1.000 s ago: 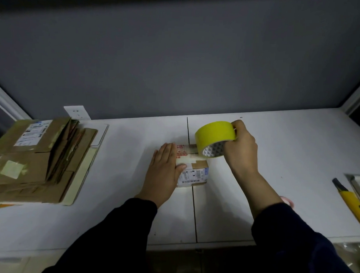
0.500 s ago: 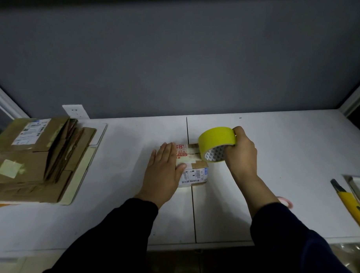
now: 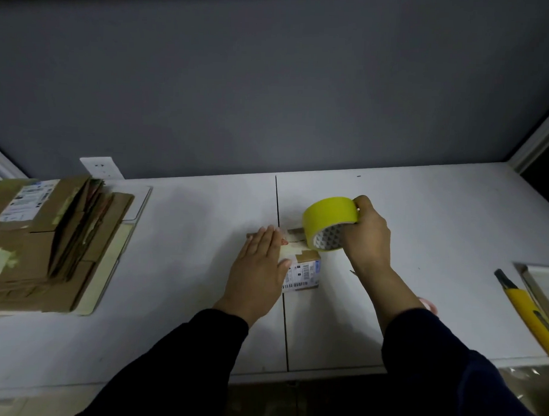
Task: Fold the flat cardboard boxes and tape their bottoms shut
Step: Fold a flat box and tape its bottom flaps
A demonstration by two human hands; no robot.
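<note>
Your left hand (image 3: 258, 269) lies flat, fingers spread and together pressing down on the small box (image 3: 302, 269), which sits near the middle of the worktop (image 3: 188, 236), right over the seam between its two panels. Your right hand (image 3: 367, 234) is closed around the yellow roll of tape (image 3: 328, 222), fingers hooked through its core, and the roll stands at the box's far right corner, touching or just above it; which one is hard to tell in this dim light.

The likely trouble from here is the tape going on crooked or wrinkled, since the box is light and only your palm pins it. Pull the roll hard and the box could slide or tip, and the flaps may spring apart under the strip. Your left fingers also sit close to where the tape would run, so the strip could stick to them.

The stack of flat boxes (image 3: 44, 246) waits at the left edge, well apart. The yellow knife (image 3: 528, 313) lies by the right edge, a reach away when you need to cut.
</note>
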